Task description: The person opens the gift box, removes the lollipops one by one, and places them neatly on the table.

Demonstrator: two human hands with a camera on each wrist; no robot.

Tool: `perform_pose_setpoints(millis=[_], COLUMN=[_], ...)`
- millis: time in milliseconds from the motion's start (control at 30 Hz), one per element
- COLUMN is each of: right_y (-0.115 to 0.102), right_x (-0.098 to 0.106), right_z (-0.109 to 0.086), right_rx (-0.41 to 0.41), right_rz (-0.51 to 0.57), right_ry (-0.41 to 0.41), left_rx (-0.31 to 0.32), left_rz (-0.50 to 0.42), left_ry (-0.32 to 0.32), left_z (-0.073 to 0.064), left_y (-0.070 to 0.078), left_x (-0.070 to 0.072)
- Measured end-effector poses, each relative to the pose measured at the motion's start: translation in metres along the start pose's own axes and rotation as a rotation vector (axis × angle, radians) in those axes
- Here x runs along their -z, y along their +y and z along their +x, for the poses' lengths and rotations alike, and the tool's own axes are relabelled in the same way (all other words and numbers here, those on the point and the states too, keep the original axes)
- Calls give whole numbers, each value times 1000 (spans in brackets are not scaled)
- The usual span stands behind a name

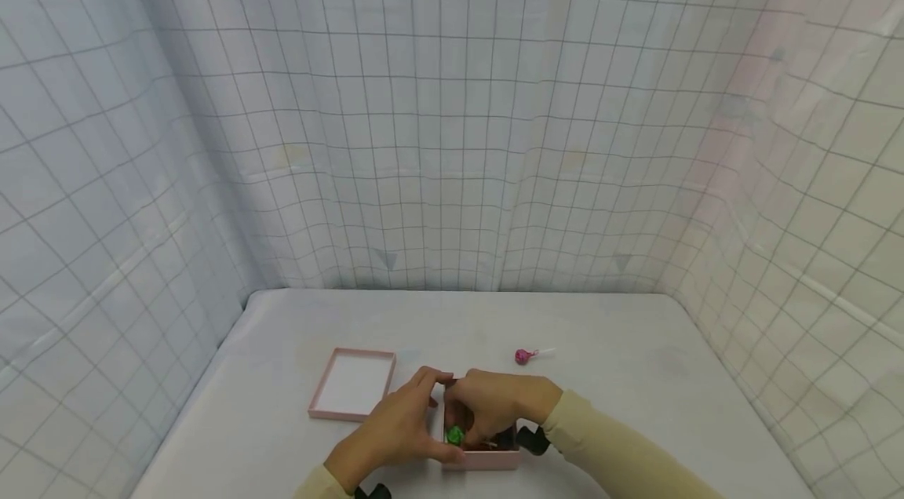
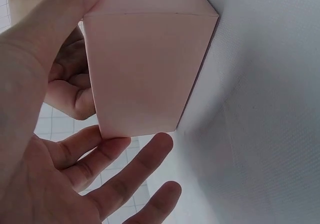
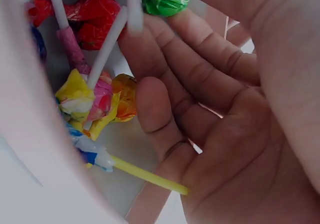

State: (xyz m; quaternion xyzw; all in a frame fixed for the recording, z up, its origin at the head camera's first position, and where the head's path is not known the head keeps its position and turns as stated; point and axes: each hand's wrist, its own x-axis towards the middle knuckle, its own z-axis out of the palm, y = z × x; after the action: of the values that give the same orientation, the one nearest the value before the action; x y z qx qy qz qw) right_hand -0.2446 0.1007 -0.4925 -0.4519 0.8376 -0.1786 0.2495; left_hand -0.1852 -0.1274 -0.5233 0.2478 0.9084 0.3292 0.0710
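Note:
Both hands are at a pink box (image 1: pixel 487 460) holding several wrapped lollipops. My left hand (image 1: pixel 399 424) grips the box's left side, thumb at the front and fingers toward the back; its pink wall (image 2: pixel 145 73) fills much of the left wrist view. My right hand (image 1: pixel 497 401) reaches down inside, with a green-wrapped lollipop (image 3: pixel 165 2) between thumb and index finger; the thumb tip is hidden in the right wrist view. Beside its other fingers lie a red lollipop (image 3: pixel 97 21), a yellow-and-pink one (image 3: pixel 92 96) and a yellow stick (image 3: pixel 147 175).
A shallow pink-rimmed lid (image 1: pixel 353 381) lies on the white table (image 1: pixel 628 373), left of the box. Behind and right of the box lies a pink lollipop (image 1: pixel 523 356) with a pale stick. Grid-patterned white curtains (image 1: pixel 452 130) surround the table.

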Motion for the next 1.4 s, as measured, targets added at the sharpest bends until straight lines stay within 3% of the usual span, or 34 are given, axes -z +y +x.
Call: perform_pose_setpoints(millis=[767,1400], right_y=[4,11], right_x=[16,29], right_z=[-16,-33], right_rx=[134,169], right_rz=[120,135], right_ry=[136,241], left_rx=[26,25], left_rz=[5,-9], left_ry=[-3,4], left_z=[0,-1], left_y=[2,2], left_x=[3,0])
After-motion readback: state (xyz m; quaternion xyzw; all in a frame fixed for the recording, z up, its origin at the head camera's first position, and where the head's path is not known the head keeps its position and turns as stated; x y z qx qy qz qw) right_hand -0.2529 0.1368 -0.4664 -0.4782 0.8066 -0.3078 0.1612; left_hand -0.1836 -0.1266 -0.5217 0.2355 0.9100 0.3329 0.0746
